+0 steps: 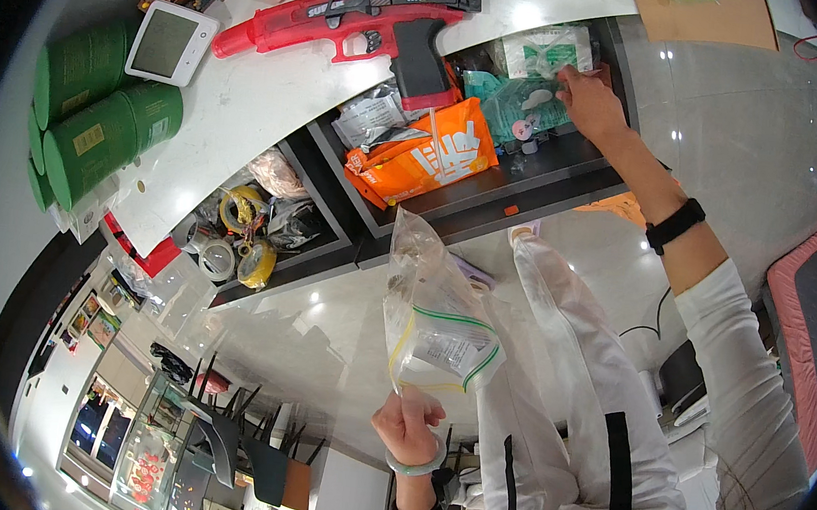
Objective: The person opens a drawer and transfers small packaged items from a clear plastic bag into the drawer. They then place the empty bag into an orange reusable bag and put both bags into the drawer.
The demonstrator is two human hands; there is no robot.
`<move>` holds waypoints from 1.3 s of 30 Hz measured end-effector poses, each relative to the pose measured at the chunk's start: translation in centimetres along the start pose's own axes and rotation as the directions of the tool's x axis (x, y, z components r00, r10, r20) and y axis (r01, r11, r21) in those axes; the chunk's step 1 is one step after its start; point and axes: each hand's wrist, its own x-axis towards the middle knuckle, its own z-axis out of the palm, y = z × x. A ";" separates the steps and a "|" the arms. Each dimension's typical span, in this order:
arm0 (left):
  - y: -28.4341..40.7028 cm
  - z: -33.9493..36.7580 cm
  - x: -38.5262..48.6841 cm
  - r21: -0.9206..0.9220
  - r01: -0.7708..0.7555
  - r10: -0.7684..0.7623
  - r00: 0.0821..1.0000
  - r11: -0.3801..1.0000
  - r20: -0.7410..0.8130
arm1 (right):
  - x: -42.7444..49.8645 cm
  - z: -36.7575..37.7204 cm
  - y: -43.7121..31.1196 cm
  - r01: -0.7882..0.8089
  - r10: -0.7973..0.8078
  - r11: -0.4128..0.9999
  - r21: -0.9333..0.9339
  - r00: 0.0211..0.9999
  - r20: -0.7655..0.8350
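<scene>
My left hand (408, 424), with a jade-coloured bangle at the wrist, pinches the edge of a clear zip-lock bag (418, 274). The bag has green and yellow seal strips and holds a small slip (447, 351) bearing print. My right hand (593, 105), a black band on its wrist, reaches into an open dark drawer (555, 164). Its bent fingertips are at a teal translucent bag (512, 107) and a plastic-wrapped white and green packet (546, 54); whether they grip either is hard to tell. An orange printed package (432, 156) lies in the same drawer.
A red and black toy gun (356, 21) lies on the white tabletop (247, 102), its grip overhanging the drawer. Green canisters (90, 140) and a white digital display (168, 41) stand at left. Another open drawer (333, 241) holds several tape rolls (256, 263).
</scene>
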 end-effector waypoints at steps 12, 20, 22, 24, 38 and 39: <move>0.2 0.6 0.1 -0.018 -0.006 0.006 1.000 1.000 0.005 | -1.4 3.5 -3.5 0.541 -0.406 0.841 -0.003 0.635 0.657; 0.0 0.5 0.6 0.052 -0.056 0.056 0.998 0.997 -0.009 | 1.8 7.4 0.3 0.314 -0.062 0.858 -0.405 0.848 0.526; -0.1 0.7 0.7 0.047 -0.064 0.065 0.998 0.997 -0.009 | 2.5 5.8 2.6 -0.204 0.054 0.947 0.249 0.864 0.501; 0.0 1.0 0.7 0.009 -0.055 0.055 0.998 0.998 0.014 | 2.9 5.0 4.1 0.011 0.001 1.000 -0.016 0.809 0.588; 0.3 1.8 0.9 0.089 -0.096 0.093 0.995 0.991 0.030 | 3.8 2.3 3.3 0.223 -0.289 0.957 0.184 0.706 0.647; 0.4 1.9 0.9 0.087 -0.094 0.091 0.995 0.992 0.033 | 3.9 2.0 3.2 0.205 -0.289 0.957 0.204 0.709 0.644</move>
